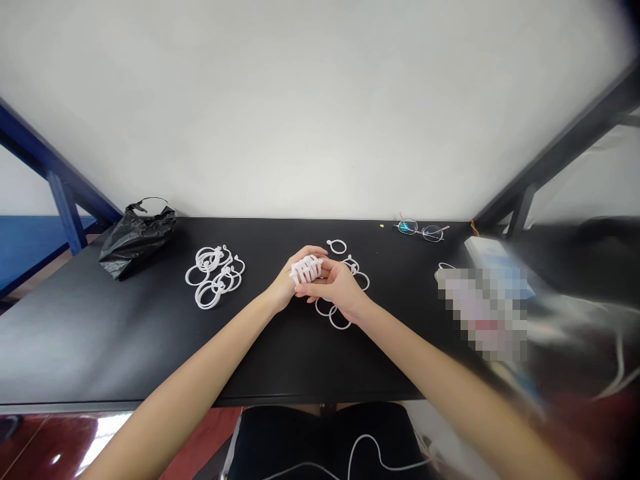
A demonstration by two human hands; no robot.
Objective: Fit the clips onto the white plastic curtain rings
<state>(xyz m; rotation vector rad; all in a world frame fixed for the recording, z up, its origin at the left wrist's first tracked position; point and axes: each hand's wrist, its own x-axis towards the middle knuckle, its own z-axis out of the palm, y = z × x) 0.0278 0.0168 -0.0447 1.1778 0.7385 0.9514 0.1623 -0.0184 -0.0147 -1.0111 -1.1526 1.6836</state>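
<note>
Held at table centre: a bunch of white rings (307,269), stacked side by side and gripped between both hands. Left hand (287,283) curled around the bunch from 9 o'clock, fingers closed on it. Right hand (336,285) pressed in from 3 o'clock, thumb and fingers also closed on the same bunch, so both hands together with no gap between. Exact count in the bunch impossible to tell.

Just beneath and beside the right hand, at 5 o'clock and 2 o'clock, loose rings (334,313) lay scattered flat on the black table (125,340), apparently not yet gathered. 1 single ring (337,247) sat apart at 12 o'clock. Well off at 9 o'clock, a heap of rings (214,277) rested in a tangled pile.

Judged roughly midway: some rings gathered, several left loose.

Farther out, a black plastic bag (136,239) at 10 o'clock, and spectacles (421,230) at 2 o'clock near the wall.
</note>
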